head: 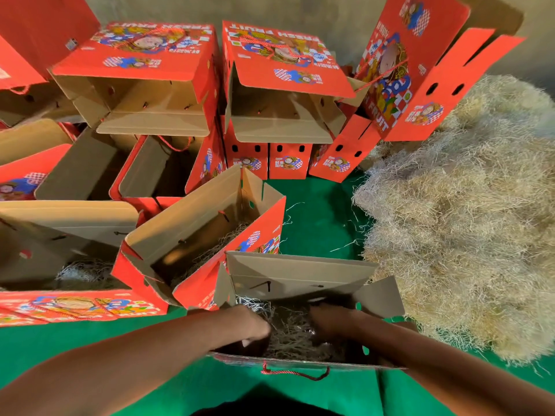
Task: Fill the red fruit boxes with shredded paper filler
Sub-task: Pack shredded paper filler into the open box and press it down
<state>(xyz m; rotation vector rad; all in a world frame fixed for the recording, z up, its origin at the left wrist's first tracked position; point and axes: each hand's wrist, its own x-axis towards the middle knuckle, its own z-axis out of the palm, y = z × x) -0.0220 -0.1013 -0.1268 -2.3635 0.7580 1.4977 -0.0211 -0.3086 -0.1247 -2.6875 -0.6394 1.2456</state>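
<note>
An open red fruit box (300, 274) stands right in front of me with shredded paper filler (291, 331) in its bottom. Both my hands are down inside it. My left hand (252, 325) lies on the filler at the box's left, fingers bent down into the strands. My right hand (330, 322) is on the filler at the right; it is dark and blurred, so its fingers are hard to read. A big heap of pale shredded paper (462, 229) lies on the right.
Another open box (204, 235) with some filler leans just behind to the left. A third (69, 265) with filler lies at far left. Several empty red boxes (156, 85) are stacked at the back. Green cloth (318, 217) covers the floor.
</note>
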